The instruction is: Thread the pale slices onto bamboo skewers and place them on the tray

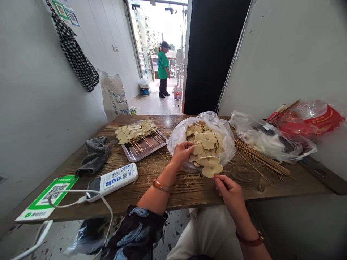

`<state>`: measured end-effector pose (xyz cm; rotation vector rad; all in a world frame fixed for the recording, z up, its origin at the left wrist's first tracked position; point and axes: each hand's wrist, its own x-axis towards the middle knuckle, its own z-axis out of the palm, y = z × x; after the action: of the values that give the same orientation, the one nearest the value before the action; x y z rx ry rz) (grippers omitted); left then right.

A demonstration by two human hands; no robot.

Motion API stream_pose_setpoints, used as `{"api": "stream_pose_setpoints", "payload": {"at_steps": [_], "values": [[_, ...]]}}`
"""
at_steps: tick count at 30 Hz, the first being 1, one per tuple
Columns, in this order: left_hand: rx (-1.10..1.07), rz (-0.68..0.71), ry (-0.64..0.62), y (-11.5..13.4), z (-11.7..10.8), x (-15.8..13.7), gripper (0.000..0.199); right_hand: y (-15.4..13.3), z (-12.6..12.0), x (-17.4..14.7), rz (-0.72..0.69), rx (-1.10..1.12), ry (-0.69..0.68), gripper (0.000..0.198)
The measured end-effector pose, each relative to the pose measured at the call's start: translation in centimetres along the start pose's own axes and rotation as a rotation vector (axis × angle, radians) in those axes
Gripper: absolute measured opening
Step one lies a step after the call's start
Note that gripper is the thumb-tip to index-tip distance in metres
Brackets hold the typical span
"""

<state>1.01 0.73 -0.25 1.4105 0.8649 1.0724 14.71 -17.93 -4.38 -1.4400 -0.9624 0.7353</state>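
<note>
An open clear plastic bag [230,142] on the wooden table holds many thin, pale, round food slices [207,144]. My left hand [184,151] is closed in a pinch on one slice [197,149] at the bag's left front. Closed too, my right hand [230,191] pinches at the lower edge of a pair of slices [212,170] in front of the bag. These seem to be threaded on a skewer, mostly hidden by the slices and fingers. Left of the bag, a metal tray [138,156] bears finished-looking skewers of slices [134,131], their sticks pointing toward me.
Loose bamboo skewers [261,159] lie right of the bag, near plastic bags [271,141] and a red package [311,122]. At left are a grey cloth [94,155], a cabled phone or power bank [114,181] and a QR card [48,196]. A person [163,68] stands by the doorway.
</note>
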Motion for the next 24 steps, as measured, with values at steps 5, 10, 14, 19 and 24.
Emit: {"api": "stream_pose_setpoints", "payload": {"at_steps": [5,10,14,19,24], "values": [[0.214,0.023,-0.023,-0.4,0.1,0.0,0.012,0.3,0.0,-0.1,0.037,-0.002,-0.024,0.034],[0.031,-0.024,-0.096,0.3,0.2,-0.2,0.016,0.4,-0.4,-0.2,0.043,0.009,-0.059,0.033],[-0.256,-0.097,-0.034,1.1,-0.1,-0.3,0.032,0.5,-0.5,-0.2,0.016,-0.032,-0.094,0.034],[-0.361,-0.117,0.0,1.7,-0.4,-0.5,0.038,0.8,-0.7,-0.1,-0.057,-0.121,-0.119,0.03],[-0.364,-0.083,-0.002,1.9,-0.4,-0.6,0.04,0.8,-0.7,-0.1,-0.089,-0.179,-0.137,0.03]]}}
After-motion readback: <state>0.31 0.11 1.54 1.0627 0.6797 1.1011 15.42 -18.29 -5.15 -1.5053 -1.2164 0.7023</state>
